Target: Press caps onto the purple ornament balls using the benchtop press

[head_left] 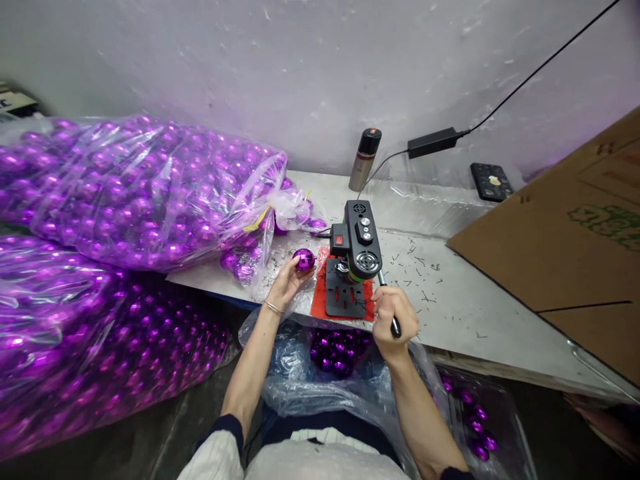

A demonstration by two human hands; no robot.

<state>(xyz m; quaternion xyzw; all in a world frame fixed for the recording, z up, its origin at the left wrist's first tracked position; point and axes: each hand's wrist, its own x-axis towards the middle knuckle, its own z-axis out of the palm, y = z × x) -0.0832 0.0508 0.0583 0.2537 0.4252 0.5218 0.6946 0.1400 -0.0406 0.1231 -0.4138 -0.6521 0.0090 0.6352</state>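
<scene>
A shiny purple bauble [303, 259] rests in the fingers of my left hand [289, 281], just left of a small black bench drill press [364, 247]. My right hand [396, 319] is wrapped around the press's lever [395, 327], whose black end sticks out below the fist. The press has a slotted black base plate [345, 300] standing on a red mat [320, 303]. A red switch [339, 240] shows on its left side. The tool tip under the head is hard to make out. More purple baubles [340, 350] lie in a clear plastic bag on my lap.
Large clear bags of purple baubles [140, 193] fill the left side. A spray can [365, 160], a power adapter [434, 142] and a phone [491, 181] are at the back. A cardboard box [565, 247] stands right. Dark shavings litter the white table [450, 307]. Below right, a clear container [505, 407] holds several baubles.
</scene>
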